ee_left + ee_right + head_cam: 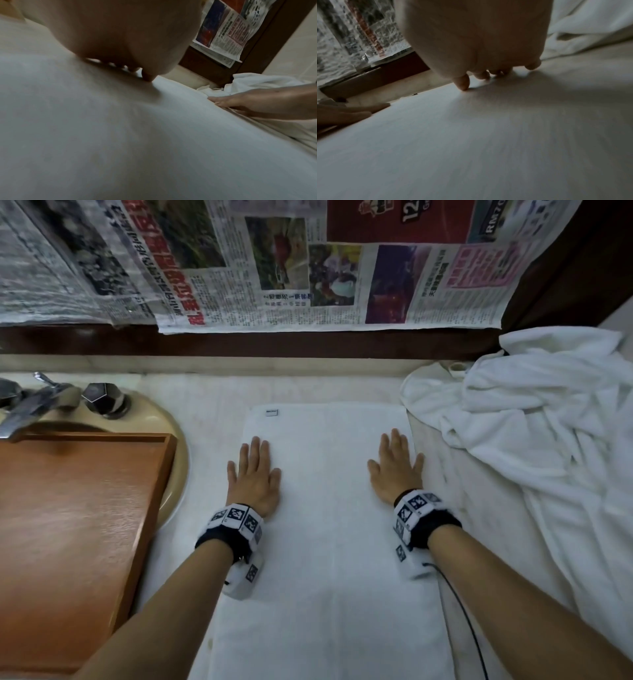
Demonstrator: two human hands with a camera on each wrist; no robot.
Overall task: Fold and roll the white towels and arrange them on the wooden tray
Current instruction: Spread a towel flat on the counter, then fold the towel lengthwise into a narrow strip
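Newspaper sheets (308,261) hang over the back wall, likely as a cover; what they hide is not visible. Below runs a pale counter (191,405).

Heap of loose white towels (531,422) sits at the right end of the counter, unfolded, bunched against the wall; it looks like the supply pile, kept within the right arm's reach.

Wooden tray (78,508) lies at the left, resting over the sink basin (178,453), nothing on it. Parked there it gives a landing spot just beside the work area, so no roll is placed yet.

The folded towel (329,508) lies flat in the middle, long axis running away from the person, a small label at its far left corner. Judging by the even narrow strip, lengthwise folding is done and rolling is not started.

Left hand (255,477) presses palm-down near the towel's left edge, fingers straight and slightly spread. Right hand (395,470) mirrors it at the right edge, fingers splayed flat. Symmetric placement probably smooths and squares the strip. Wrist views are blurry, but the fingertips (462,83) seem to touch cloth, gripping nothing.

Faucet (37,402) stands behind the tray.
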